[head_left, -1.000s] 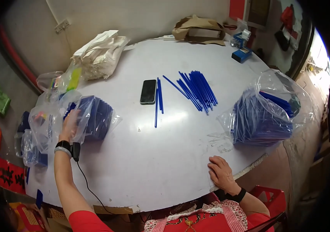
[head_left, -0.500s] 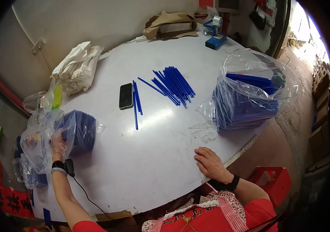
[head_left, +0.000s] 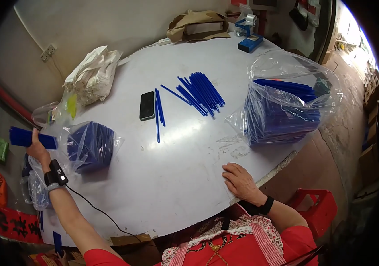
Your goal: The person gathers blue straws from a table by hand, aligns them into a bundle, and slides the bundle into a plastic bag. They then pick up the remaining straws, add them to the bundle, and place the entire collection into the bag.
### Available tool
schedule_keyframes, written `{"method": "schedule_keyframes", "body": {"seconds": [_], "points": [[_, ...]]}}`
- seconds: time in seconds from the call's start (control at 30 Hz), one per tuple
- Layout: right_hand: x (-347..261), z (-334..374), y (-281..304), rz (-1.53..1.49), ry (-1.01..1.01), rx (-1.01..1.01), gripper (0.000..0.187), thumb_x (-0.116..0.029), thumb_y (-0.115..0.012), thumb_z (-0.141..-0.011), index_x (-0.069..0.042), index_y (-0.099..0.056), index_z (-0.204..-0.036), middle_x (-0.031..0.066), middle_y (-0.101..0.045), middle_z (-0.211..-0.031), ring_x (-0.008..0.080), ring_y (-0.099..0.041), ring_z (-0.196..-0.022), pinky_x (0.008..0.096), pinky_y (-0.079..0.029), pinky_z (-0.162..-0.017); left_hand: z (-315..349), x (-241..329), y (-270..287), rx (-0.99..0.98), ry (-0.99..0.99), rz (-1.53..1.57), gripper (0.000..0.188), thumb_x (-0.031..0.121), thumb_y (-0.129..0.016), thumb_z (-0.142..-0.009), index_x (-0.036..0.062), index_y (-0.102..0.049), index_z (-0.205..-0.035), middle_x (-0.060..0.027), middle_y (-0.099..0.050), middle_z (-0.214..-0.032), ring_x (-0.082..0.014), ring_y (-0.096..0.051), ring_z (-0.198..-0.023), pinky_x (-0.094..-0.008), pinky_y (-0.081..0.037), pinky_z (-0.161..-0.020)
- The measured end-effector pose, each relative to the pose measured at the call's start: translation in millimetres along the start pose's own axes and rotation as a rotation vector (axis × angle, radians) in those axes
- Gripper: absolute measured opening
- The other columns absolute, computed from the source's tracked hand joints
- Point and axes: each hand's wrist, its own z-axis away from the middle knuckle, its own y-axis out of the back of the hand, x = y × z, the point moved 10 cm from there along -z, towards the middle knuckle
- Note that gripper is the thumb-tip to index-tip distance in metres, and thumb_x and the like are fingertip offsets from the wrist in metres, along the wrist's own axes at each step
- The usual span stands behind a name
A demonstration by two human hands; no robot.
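At the far left of the table, my left hand (head_left: pixel 39 150) is closed on a bundle of flat blue plastic strips (head_left: pixel 20 137), held raised beside a clear plastic bag. Inside that bag (head_left: pixel 63 153) stands a thick stack of blue strips (head_left: pixel 89 146), just right of the hand. My right hand (head_left: pixel 242 183) lies flat with fingers stretched out on the near right edge of the table, holding nothing. A large clear bag (head_left: pixel 271 66) beyond it contains another big stack of blue strips (head_left: pixel 282 119).
Slim blue sticks (head_left: pixel 202 95) lie in a loose pile mid-table, with a few more beside a phone (head_left: pixel 147 106). White bags (head_left: pixel 94 75), a brown paper bag (head_left: pixel 198 26) and a blue tape dispenser (head_left: pixel 250 43) stand at the back. A red stool (head_left: pixel 316 213) is at right.
My left hand has come out of the left bag, moving up and left with the bundle of blue strips. My right hand stays resting on the table.
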Motion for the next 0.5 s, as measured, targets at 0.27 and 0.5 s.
{"method": "schedule_keyframes", "body": {"seconds": [0.27, 0.5], "points": [[5, 17, 5, -0.05, -0.013, 0.055, 0.029, -0.008, -0.06, -0.083, -0.001, -0.057, -0.111, 0.0125, -0.055, -0.121, 0.0304, -0.051, -0.114, 0.0396, -0.042, -0.097, 230, 213, -67, -0.891, 0.649, 0.745, 0.026, 0.008, -0.066, -0.079, -0.0028, -0.053, -0.099, -0.0121, -0.062, -0.081, -0.0214, -0.064, -0.071, -0.032, -0.052, -0.072], [-58, 7, -5, -1.36, -0.44, -0.209, 0.032, -0.022, -0.054, -0.094, 0.0, -0.056, -0.118, 0.0091, -0.063, -0.106, 0.0171, -0.058, -0.1, 0.0331, -0.046, -0.087, 573, 228, -13, -1.248, 1.631, 0.78, 0.038, 0.005, -0.068, -0.076, 0.0015, -0.053, -0.11, -0.0115, -0.064, -0.088, -0.0251, -0.066, -0.082, -0.0411, -0.055, -0.078]]}}
